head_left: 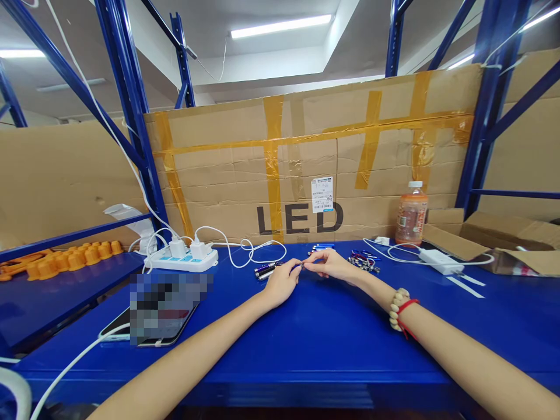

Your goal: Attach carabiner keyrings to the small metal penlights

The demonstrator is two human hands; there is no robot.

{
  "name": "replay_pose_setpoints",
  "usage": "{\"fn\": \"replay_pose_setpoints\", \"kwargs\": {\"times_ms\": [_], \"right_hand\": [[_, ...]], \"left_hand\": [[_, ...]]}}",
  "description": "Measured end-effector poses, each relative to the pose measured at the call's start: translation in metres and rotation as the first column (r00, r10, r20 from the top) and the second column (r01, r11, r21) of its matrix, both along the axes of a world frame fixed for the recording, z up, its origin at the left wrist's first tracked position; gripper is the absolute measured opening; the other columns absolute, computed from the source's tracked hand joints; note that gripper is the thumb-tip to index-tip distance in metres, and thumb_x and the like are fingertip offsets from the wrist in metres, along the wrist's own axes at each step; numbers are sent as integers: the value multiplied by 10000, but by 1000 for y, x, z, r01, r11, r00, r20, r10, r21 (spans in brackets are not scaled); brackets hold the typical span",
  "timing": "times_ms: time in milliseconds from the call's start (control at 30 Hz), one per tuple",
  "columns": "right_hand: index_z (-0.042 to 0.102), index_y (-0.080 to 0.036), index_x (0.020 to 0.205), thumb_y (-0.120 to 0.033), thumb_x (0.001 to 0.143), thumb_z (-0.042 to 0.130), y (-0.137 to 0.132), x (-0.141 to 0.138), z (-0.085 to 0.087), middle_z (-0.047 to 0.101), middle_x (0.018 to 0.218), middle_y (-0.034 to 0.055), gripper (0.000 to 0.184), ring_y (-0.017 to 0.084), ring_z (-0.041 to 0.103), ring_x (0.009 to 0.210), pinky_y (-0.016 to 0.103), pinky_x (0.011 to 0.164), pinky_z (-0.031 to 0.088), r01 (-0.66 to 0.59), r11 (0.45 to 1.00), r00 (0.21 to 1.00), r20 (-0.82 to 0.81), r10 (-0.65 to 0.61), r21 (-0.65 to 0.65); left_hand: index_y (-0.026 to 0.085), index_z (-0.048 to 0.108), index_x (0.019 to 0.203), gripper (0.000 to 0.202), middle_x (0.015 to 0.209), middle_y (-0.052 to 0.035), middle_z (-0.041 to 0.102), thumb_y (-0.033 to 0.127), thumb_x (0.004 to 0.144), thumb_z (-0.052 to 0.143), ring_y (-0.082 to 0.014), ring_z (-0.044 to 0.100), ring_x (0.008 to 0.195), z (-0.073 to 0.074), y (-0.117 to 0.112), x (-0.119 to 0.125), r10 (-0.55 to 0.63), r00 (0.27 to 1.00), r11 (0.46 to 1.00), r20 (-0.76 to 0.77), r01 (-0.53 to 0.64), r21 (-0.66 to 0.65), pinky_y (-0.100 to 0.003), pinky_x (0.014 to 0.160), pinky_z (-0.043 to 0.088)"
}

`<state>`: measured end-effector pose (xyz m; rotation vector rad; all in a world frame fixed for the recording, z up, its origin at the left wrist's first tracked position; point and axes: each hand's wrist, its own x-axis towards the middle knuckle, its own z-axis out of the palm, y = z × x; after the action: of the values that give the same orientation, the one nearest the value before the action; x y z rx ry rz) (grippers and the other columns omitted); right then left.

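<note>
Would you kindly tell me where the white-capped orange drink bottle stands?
In the head view, the orange drink bottle stands upright at the right rear of the blue table, against the brown cardboard wall, behind the white charger block.

Bright, even light from ceiling fluorescent tubes [280,26]. Soft sheen on the blue surface [315,332]; shadows under the forearms faint. Strong wide-angle distortion: rack uprights [126,99] bow and lean at the edges. Centre sharp. Phone screen [168,308] pixelated. Tubes slightly blown out.

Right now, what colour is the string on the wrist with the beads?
Red string, beside cream beads; head view shows it best.
</note>
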<state>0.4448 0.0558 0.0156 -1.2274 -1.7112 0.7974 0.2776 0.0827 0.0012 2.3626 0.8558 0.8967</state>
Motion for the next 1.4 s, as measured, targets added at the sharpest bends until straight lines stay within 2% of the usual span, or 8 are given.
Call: {"fn": "replay_pose_setpoints", "kwargs": {"times_ms": [400, 567, 767, 933, 1033, 1133, 1267, 1400], "right_hand": [[630, -131, 598, -467, 535, 683, 1, 6, 0, 503, 516, -28, 347, 37, 398, 392, 178, 352, 330, -53, 994, 998, 34, 50, 91], [616, -133, 582, -472, 541, 677, -2, 3, 0, 481, 487, -37, 347, 40, 391, 380, 189, 361, 321, -57, 994, 998, 18, 56, 91], [622, -134, 576, -480, 534, 679, -2, 4, 0, 546, 540, -6, 354, 50, 414, 412, 197, 388, 331, -52, 990, 998, 44, 46, 132], [511, -142, 473, -493, 520, 680, -7, -9, 4, 524, 471, -18, 392, 58, 427, 411, 201, 406, 338, -3, 990, 1000, 1, 3, 140], [457, -156, 494, -503, 507, 682, -11, -23, 7, 525, 471, -29, 413, 88, 508, 457, 215, 460, 400, -83, 993, 993, -76, 90, 88], [462, -158, 545, -506, 533, 668, -11, -30, 8, 553, 517, -21, 404, 102, 540, 482, 220, 470, 415, -103, 992, 989, -97, 110, 73], [576, -152, 699, -491, 623, 615, -6, -26, 4, 572, 619, 1, 350, 92, 524, 492, 214, 457, 393, -70, 981, 997, 43, 63, 181], [647, -188, 810, -401, 691, 592, -1, -21, -2, 580, 778, 27, 251, 85, 511, 556, 213, 508, 389, -27, 924, 959, 272, -84, 383]], "left_hand": [[200, 463, 899, 176, 603, 38, 508, 261, 847, 307, -115, 487, 563, 0, -4, -2, -59, 993, 996, -98, 66, 68, -232, 609, 375], [197, 428, 868, 132, 589, 40, 488, 244, 848, 307, -115, 482, 557, -1, -4, -3, -83, 993, 993, -88, 90, 78, -235, 606, 378], [202, 406, 845, 81, 623, 33, 507, 242, 839, 335, -122, 507, 601, -2, -3, -3, -100, 993, 989, -66, 107, 104, -247, 643, 396], [202, 392, 795, 17, 638, 26, 532, 216, 804, 397, -135, 539, 626, -3, -2, -2, -127, 991, 985, -33, 130, 113, -242, 616, 397], [197, 372, 734, 60, 656, 19, 540, 169, 782, 396, -135, 543, 640, -1, -5, 0, -153, 988, 981, -10, 154, 115, -234, 602, 389], [195, 355, 705, 90, 646, 22, 530, 150, 782, 372, -125, 530, 625, 0, -6, 1, -117, 992, 989, 48, 112, 101, -232, 603, 385], [192, 352, 702, 92, 627, 31, 515, 127, 757, 387, -120, 522, 612, 0, -2, 3, -78, 991, 995, 108, 72, 63, -234, 604, 383], [189, 367, 713, 108, 613, 46, 495, 85, 713, 399, -113, 523, 601, -2, 2, 2, -49, 988, 999, 147, 48, 10, -242, 628, 393]]}}
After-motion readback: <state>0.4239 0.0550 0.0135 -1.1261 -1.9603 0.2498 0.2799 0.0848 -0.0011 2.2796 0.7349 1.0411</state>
